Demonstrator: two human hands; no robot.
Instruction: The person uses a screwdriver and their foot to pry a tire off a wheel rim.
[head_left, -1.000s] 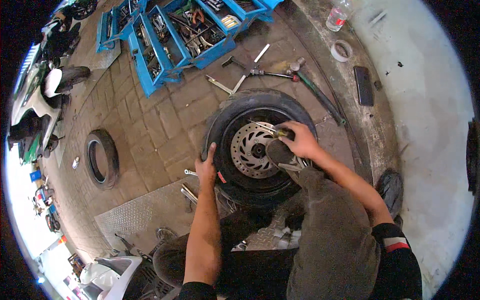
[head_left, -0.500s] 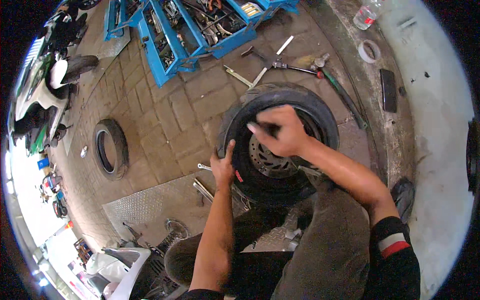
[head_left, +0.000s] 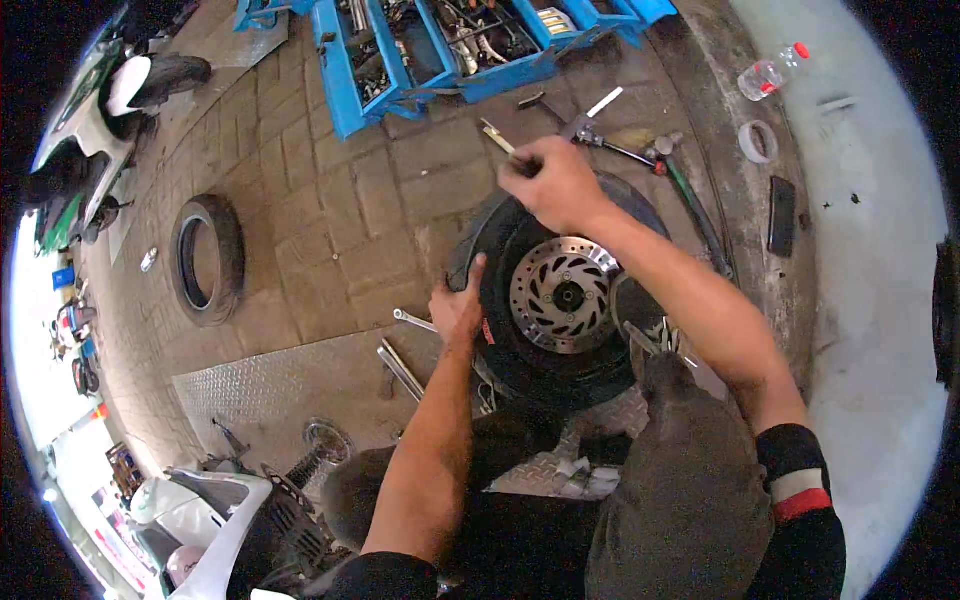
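Note:
A black motorcycle wheel, its tyre (head_left: 497, 350) around a slotted silver brake disc (head_left: 532, 300), leans between my legs. My left hand (head_left: 460, 305) grips the tyre's left side, thumb lying along the sidewall and the other fingers mostly hidden. Over the tyre's far edge, my right hand (head_left: 558, 185) is closed with curled fingers. Whatever it may hold is hidden, and I cannot tell whether it touches the rubber. Metal tools with slim ends (head_left: 662, 338) stick up beside the disc, by my right knee.
Beyond the wheel lie a hammer (head_left: 582, 126), a green-handled tool (head_left: 690, 195) and a blue toolbox (head_left: 345, 100). A loose tyre (head_left: 232, 262) stands left; wrenches (head_left: 402, 370) lie nearer. At right are a tape roll (head_left: 757, 142), black phone (head_left: 781, 217) and bottle (head_left: 762, 80).
My right hand has moved from in front of the disc to the tyre's far edge, uncovering the disc. My left hand keeps its hold on the tyre. The whole view has shifted.

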